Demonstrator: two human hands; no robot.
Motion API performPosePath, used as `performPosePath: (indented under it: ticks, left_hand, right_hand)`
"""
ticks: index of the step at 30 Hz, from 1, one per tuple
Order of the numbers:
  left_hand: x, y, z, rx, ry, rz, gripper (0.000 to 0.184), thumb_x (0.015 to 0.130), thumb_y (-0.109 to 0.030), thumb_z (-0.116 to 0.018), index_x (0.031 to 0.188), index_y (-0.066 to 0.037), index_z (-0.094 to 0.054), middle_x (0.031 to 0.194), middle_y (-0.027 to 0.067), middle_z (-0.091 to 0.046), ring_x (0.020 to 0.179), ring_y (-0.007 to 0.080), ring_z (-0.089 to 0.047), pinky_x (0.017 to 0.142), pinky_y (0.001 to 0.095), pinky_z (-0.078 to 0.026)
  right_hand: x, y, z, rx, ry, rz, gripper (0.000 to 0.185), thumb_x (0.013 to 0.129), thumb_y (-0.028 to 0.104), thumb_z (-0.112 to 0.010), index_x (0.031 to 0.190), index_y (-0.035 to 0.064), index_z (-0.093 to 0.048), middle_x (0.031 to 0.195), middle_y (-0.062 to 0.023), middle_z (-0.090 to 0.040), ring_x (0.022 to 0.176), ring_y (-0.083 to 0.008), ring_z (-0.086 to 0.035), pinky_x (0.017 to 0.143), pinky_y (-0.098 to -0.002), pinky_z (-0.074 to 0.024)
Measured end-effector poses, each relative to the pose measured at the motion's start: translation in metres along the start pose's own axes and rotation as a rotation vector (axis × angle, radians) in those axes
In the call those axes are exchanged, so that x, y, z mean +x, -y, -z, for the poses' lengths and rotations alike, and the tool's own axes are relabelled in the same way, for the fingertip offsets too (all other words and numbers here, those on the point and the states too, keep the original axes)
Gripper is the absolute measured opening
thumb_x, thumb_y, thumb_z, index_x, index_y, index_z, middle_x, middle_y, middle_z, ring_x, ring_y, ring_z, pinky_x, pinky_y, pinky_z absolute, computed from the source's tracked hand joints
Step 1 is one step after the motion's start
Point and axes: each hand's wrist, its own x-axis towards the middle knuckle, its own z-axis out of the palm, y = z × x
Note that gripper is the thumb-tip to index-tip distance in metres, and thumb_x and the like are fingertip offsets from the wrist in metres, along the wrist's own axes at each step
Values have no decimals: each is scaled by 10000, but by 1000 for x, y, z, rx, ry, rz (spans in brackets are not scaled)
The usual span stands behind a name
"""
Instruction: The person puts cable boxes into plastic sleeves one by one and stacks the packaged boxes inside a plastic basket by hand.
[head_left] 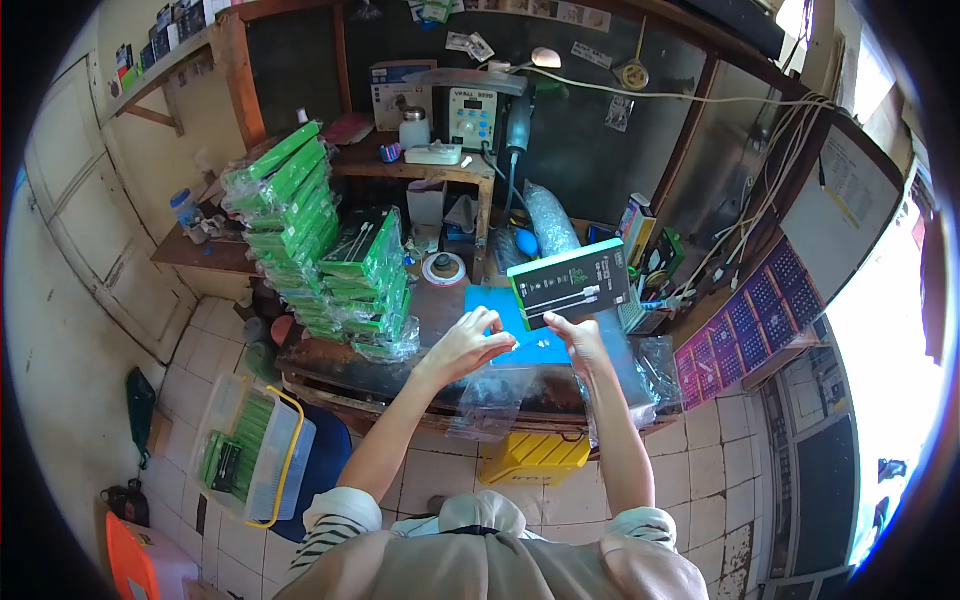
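The right hand [582,342] grips the box [568,285] at its lower edge, thumb on the front, holding it up by the mat [545,352]. The left hand [468,348] is half curled, apart from the box; I can't tell whether it pinches anything. A light grip should spare the card; the left could steady the free end.

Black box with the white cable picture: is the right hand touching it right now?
Touching. The head view shows the right hand with its thumb on the lower edge of the black box.
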Motion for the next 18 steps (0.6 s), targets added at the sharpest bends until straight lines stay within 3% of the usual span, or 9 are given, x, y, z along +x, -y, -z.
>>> performPosePath:
  ticks: [7,14,18]
  left_hand:
    - [-2,5,2,-6,-10,6,104,758,-187,-633,837,-133,-593,808,55,-446,801,229,-476,707,344,-419]
    - [-2,8,7,41,-22,3,139,732,-153,-658,826,-109,-565,814,58,-471,802,242,-492,698,339,-428]
    - [-3,10,5,92,-13,-33,164,712,-165,-674,811,-92,-567,834,40,-520,840,228,-503,734,334,-432]
  right_hand:
    - [-3,-10,8,-39,121,-114,409,695,111,-717,1054,48,-529,988,-39,-586,883,-139,-575,748,-262,-474]
    - [-15,-7,18,-90,196,-125,389,697,61,-706,1049,25,-546,998,-64,-591,918,-160,-564,813,-291,-451]
    - [-15,-5,23,-265,214,-34,381,701,38,-696,1045,10,-535,986,-61,-597,894,-149,-572,773,-274,-473]
